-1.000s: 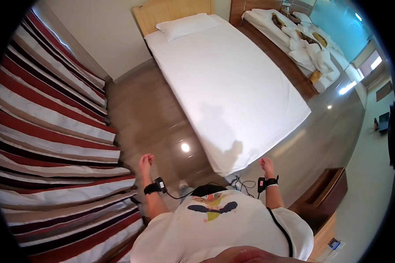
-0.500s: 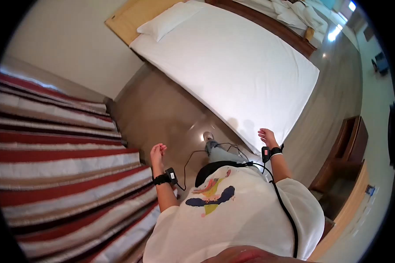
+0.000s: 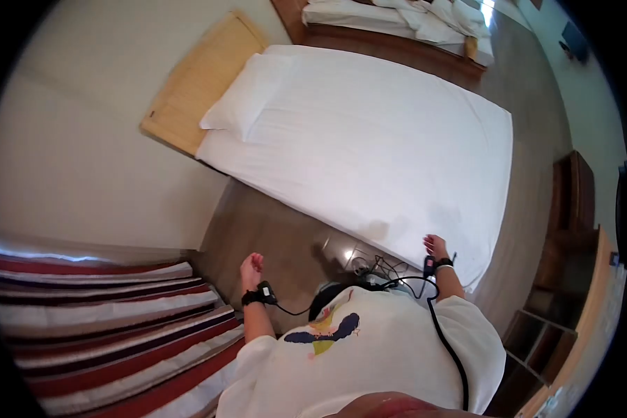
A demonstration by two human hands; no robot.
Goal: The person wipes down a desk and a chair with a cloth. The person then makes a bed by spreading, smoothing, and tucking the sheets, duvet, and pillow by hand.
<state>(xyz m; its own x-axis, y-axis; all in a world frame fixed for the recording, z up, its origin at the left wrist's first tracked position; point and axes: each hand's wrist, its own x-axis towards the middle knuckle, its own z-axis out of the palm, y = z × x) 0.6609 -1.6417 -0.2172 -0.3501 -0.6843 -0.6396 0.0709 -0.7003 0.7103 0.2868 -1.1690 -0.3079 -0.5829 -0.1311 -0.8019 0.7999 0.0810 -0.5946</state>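
My left hand (image 3: 251, 265) hangs over the brown floor, its fingers loosely curled; I cannot make out anything in it. My right hand (image 3: 435, 245) is near the front corner of a bed (image 3: 383, 139) covered by a smooth white sheet, with its fingers apart and holding nothing. Each wrist wears a black strap with a small box and a cable. A white pillow (image 3: 247, 97) lies at the bed's head, against a light wooden headboard (image 3: 198, 83).
Striped curtains (image 3: 118, 327) hang at the lower left. Behind the bed stands a second bed (image 3: 369, 21) with rumpled white bedding. Brown wooden shelving (image 3: 554, 306) is at the right. Cables (image 3: 383, 268) dangle by my waist.
The view has turned, so the bed now lies more crosswise before me and the curtains sit lower. My right hand is now beside the bed's long edge. Both hands still hang at my sides.
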